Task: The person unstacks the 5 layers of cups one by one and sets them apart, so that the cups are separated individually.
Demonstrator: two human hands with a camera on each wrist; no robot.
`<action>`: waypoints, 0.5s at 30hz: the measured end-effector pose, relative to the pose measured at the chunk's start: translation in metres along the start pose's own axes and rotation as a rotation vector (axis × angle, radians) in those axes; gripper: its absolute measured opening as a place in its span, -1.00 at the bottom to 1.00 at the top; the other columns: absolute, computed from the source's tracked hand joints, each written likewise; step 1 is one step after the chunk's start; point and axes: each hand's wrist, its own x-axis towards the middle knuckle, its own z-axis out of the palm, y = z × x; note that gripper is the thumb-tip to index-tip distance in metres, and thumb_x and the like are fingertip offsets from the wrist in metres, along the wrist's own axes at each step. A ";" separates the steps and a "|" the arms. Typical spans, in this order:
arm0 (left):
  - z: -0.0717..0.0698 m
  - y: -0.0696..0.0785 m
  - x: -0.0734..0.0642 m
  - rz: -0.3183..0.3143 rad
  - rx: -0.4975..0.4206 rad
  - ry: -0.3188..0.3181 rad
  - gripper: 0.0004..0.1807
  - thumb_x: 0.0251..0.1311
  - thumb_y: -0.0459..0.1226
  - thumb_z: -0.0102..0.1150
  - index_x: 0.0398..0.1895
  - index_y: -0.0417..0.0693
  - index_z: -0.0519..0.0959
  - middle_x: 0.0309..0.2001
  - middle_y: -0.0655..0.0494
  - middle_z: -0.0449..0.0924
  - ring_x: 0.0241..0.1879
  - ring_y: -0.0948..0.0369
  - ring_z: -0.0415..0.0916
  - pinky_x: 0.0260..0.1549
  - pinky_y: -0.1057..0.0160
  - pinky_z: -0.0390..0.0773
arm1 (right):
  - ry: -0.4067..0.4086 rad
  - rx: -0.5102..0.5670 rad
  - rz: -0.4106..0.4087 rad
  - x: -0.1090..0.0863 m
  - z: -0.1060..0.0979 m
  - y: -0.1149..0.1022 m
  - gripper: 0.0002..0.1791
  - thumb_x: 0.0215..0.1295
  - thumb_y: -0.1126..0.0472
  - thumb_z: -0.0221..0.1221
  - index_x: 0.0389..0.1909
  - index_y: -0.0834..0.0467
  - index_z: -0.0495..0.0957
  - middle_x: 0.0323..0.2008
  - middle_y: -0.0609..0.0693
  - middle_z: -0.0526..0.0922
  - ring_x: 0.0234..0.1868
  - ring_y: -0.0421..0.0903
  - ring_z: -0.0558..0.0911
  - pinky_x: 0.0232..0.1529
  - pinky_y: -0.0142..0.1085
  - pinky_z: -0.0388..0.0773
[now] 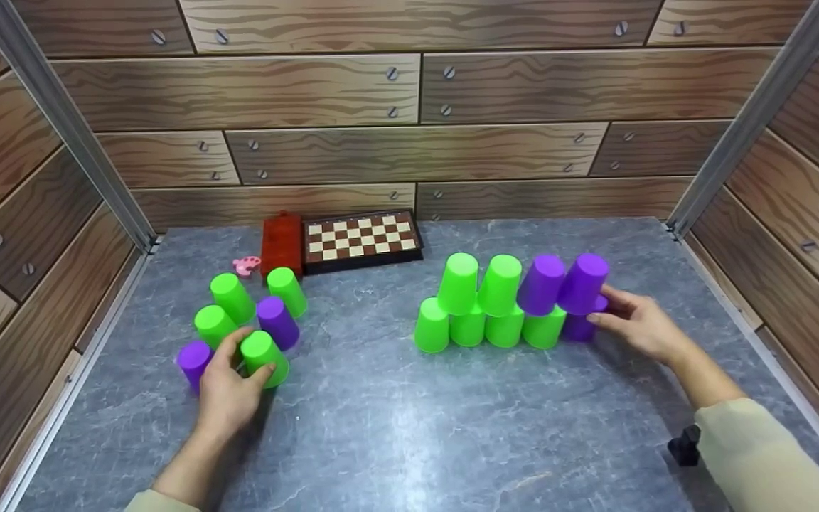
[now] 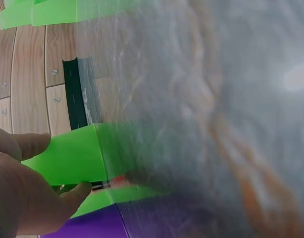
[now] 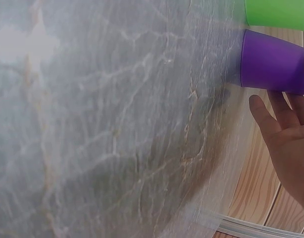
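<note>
In the head view, my left hand [image 1: 228, 387] holds an upside-down green cup [image 1: 264, 361] between thumb and fingers, at the front of a loose group on the left. The left wrist view shows the same green cup [image 2: 73, 157] between thumb and fingertips. My right hand [image 1: 648, 328] is beside the right end of a two-level cup wall, its fingers extended next to an upper purple cup [image 1: 584, 284] and a lower purple cup [image 1: 580, 325]. In the right wrist view, fingers [image 3: 285, 114] reach along the side of a purple cup [image 3: 273, 62].
The wall's upper level has green cups [image 1: 459, 284] and purple cups over a mostly green lower row [image 1: 431, 327]. Around my left hand stand more green cups [image 1: 232, 299] and purple cups [image 1: 278, 323]. Behind are a checkered board [image 1: 361, 238], a red box [image 1: 281, 245] and a pink piece [image 1: 246, 266].
</note>
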 end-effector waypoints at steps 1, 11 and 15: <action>0.000 0.000 0.000 0.000 0.001 0.000 -0.30 0.22 -0.58 0.39 0.44 -0.28 0.41 0.40 -0.39 0.45 0.41 -0.29 0.39 0.37 -0.19 0.46 | -0.001 0.002 -0.001 0.000 0.000 0.000 -0.28 0.49 0.26 0.31 0.56 0.34 0.27 0.36 0.40 0.50 0.24 -0.05 0.61 0.11 -0.59 0.49; 0.000 0.000 0.001 -0.007 0.005 -0.003 -0.29 0.23 -0.57 0.38 0.46 -0.26 0.40 0.42 -0.37 0.44 0.42 -0.28 0.39 0.39 -0.18 0.44 | 0.017 -0.017 -0.014 0.000 0.000 0.001 -0.29 0.48 0.26 0.33 0.54 0.33 0.31 0.35 0.37 0.52 0.17 -0.30 0.57 0.13 -0.62 0.45; 0.001 0.000 0.001 -0.003 -0.001 -0.002 -0.28 0.22 -0.58 0.38 0.46 -0.27 0.40 0.41 -0.35 0.45 0.42 -0.27 0.39 0.39 -0.16 0.45 | 0.014 0.006 -0.024 -0.001 0.001 -0.001 -0.29 0.47 0.26 0.33 0.54 0.34 0.30 0.32 0.39 0.54 0.11 -0.44 0.56 0.12 -0.61 0.47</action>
